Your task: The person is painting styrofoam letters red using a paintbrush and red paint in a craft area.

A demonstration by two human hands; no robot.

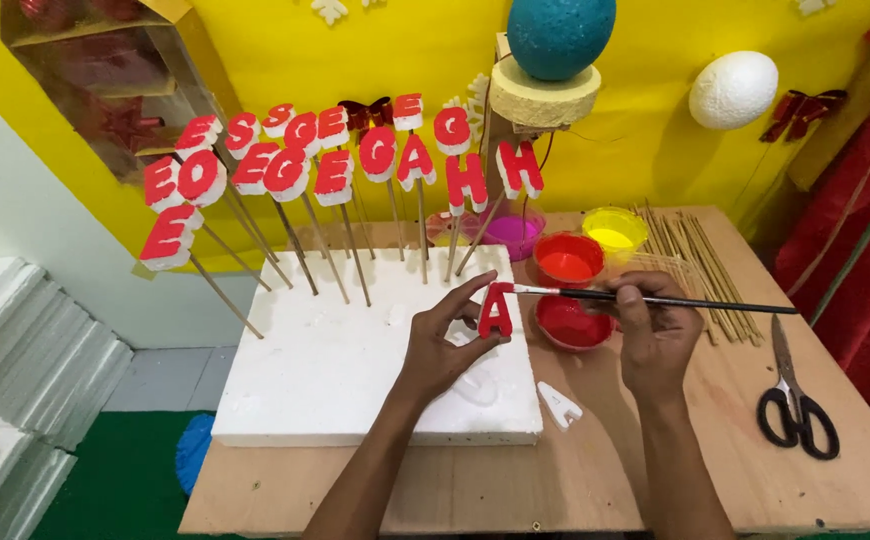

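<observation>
Two red paint cups [568, 258], yellow cup [615, 228], perhaps pink cup [513, 230].

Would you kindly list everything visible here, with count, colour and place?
foam letter: one, red-painted, in the left hand's fingers
paintbrush: one, dark handle, in the right hand, tip on the letter
unpainted letter: one, white, on the table by the block
foam block: one, white, on the table
letters on sticks: many, red and white, stuck in the block's far edge
paint cups: four; two red, one yellow, one pink, behind the hands
skewers: a pile, tan, right rear
scissors: one, black handles, right
foam eggs: two, white and teal, by the yellow wall
table: one, plywood
left hand: one
right hand: one
</observation>
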